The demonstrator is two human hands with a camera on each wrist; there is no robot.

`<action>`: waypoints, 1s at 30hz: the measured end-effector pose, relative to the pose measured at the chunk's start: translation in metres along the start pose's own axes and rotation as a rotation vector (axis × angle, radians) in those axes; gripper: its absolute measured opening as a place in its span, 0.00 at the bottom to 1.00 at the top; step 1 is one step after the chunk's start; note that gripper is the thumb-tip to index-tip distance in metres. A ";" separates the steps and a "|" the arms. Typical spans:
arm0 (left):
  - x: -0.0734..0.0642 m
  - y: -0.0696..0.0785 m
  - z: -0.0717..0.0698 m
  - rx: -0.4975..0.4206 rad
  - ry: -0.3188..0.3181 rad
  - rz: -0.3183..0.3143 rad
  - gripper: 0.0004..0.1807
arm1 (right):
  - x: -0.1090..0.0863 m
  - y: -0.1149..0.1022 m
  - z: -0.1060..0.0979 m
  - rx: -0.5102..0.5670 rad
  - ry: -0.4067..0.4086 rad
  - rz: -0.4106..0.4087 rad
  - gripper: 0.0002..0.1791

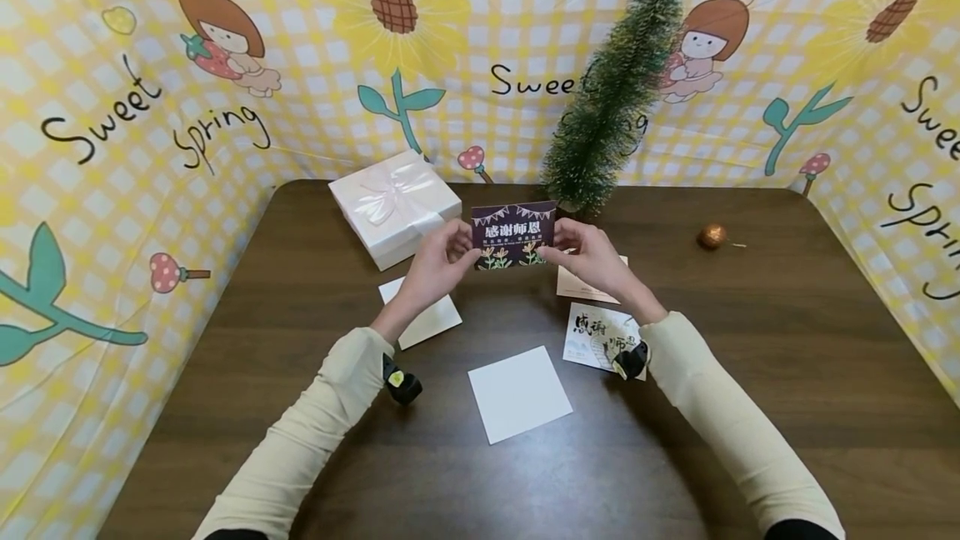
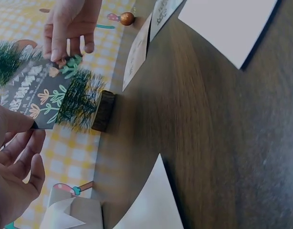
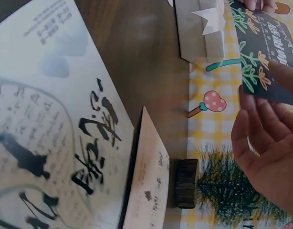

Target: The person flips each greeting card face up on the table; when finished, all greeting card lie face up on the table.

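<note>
A dark greeting card (image 1: 513, 237) with white Chinese lettering, bunting and painted flowers is held up over the far half of the table, its printed face toward me. My left hand (image 1: 444, 258) pinches its left edge, thumb in front, as the left wrist view also shows. At the opposite edge, my right hand (image 1: 592, 255) pinches the card the same way. Below the right wrist lie a calligraphy card (image 1: 588, 333) and a peach card (image 1: 581, 285), both partly covered by the arm. A white card (image 1: 435, 322) lies under the left forearm.
A blank white card (image 1: 519, 394) lies at the near middle of the brown table (image 1: 780, 407). Behind the left hand stands a white gift box (image 1: 375, 211) with a bow. A small green tree (image 1: 611, 107) and a shiny brown ball (image 1: 711, 235) stand farther back.
</note>
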State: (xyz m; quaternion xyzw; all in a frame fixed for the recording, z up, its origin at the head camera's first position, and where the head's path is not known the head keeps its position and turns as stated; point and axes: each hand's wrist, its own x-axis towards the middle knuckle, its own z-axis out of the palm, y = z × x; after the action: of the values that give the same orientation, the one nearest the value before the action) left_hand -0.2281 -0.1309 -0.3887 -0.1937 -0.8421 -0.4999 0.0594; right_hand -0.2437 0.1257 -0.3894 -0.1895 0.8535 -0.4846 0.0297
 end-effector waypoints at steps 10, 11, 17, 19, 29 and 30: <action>0.000 -0.014 0.006 0.040 -0.005 -0.141 0.09 | 0.004 0.004 0.016 -0.172 0.012 0.047 0.10; 0.000 -0.016 0.008 0.054 -0.011 -0.157 0.09 | 0.005 0.004 0.017 -0.195 0.007 0.061 0.10; -0.002 -0.031 0.016 0.135 -0.068 -0.207 0.14 | 0.008 0.007 0.027 -0.330 -0.104 0.147 0.14; -0.002 -0.034 0.017 0.162 -0.088 -0.211 0.20 | 0.008 0.008 0.030 -0.373 -0.141 0.152 0.15; -0.002 -0.038 0.022 0.271 -0.125 -0.231 0.32 | 0.013 0.011 0.035 -0.497 -0.243 0.174 0.24; -0.002 -0.038 0.022 0.289 -0.134 -0.221 0.31 | 0.013 0.011 0.036 -0.509 -0.251 0.177 0.25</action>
State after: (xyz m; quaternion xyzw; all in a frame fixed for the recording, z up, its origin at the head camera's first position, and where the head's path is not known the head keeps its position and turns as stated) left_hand -0.2392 -0.1281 -0.4314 -0.1223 -0.9233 -0.3632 -0.0246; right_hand -0.2509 0.0971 -0.4157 -0.1740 0.9505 -0.2231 0.1287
